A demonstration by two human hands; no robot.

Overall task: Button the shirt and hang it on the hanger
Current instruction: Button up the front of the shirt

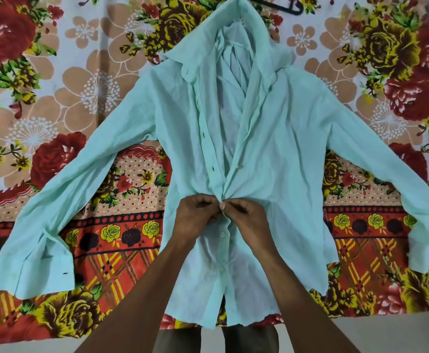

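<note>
At mid-placket of mint shirt (297,138) spread on floral bedspread (81,98): left hand (198,215), right hand (246,215) both pinching fabric edges; lower buttons (222,234) fastened; hanger (279,5) beyond collar.

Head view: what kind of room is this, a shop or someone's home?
Most likely a home, probably a bed. A shirt lies spread on a flowered bedsheet, a hanger sits above the collar, and the left hand and right hand pinch the shirt's front edges together.

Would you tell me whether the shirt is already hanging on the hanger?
No, the shirt lies flat on the floral sheet, while the hanger sits apart beyond its collar.
</note>
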